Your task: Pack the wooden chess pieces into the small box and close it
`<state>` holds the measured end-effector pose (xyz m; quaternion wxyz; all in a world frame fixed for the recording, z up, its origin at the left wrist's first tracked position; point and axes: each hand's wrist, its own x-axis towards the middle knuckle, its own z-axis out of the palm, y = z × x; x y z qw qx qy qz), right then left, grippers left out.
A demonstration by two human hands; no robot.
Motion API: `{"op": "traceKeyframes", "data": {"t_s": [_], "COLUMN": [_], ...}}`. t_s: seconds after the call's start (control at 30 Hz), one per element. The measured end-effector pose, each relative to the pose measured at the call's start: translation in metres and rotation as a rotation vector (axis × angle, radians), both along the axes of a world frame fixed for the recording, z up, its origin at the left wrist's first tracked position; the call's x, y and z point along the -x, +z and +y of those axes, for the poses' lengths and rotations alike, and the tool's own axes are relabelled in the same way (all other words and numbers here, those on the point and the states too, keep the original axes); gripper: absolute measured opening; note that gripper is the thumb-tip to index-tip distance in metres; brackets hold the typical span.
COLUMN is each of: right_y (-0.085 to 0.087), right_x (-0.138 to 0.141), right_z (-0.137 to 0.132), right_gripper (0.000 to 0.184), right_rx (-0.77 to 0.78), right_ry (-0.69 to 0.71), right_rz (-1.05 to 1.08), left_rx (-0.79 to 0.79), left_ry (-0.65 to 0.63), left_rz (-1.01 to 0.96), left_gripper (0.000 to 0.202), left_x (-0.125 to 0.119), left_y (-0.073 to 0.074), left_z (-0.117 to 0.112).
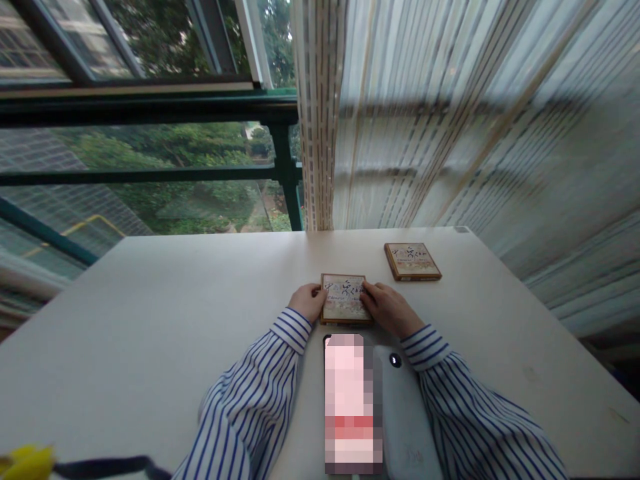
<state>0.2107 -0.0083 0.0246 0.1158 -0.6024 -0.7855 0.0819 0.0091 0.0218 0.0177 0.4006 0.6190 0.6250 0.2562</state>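
Note:
A flat box [346,299] with a brown rim and dark brush-style lettering on its pale lid lies in front of me on the white table [165,347]. My left hand [307,302] is closed at its left edge, fingers curled against the side. At the right edge, my right hand [391,309] grips the same box, with fingertips over the lid's border. The lid appears shut. A second box [413,261] of the same look sits farther back to the right, apart from both hands.
Below the held box lies a phone [350,403] with a blurred-out screen. Beside it is a white device [407,413] with a round dark lens, partly under my right sleeve. A yellow object [27,461] with a dark strap is at the lower left. A curtain [400,113] hangs behind the table.

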Motion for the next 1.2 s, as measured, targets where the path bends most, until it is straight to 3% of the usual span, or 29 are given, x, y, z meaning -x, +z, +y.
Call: {"op": "traceKeyframes", "data": {"t_s": [0.23, 0.7, 0.97, 1.2], "right_y": [0.0, -0.003, -0.011, -0.008], "right_x": [-0.002, -0.003, -0.007, -0.008], "right_z": [0.0, 0.0, 0.0, 0.001], "right_gripper": [0.036, 0.037, 0.036, 0.038], "right_rx": [0.011, 0.0, 0.014, 0.164], "right_ry": [-0.001, -0.016, -0.08, -0.161], "right_rz": [0.014, 0.058, 0.36, 0.718], "left_rx": [0.11, 0.315, 0.318, 0.308], "left_ry": [0.12, 0.27, 0.31, 0.308], "left_rz": [-0.254, -0.647, -0.743, -0.826], "left_gripper": [0.027, 0.031, 0.042, 0.046], "left_x": [-0.003, -0.008, -0.006, -0.002], "left_y": [-0.015, 0.0, -0.006, -0.019], "left_z": [0.004, -0.006, -0.006, -0.002]}}
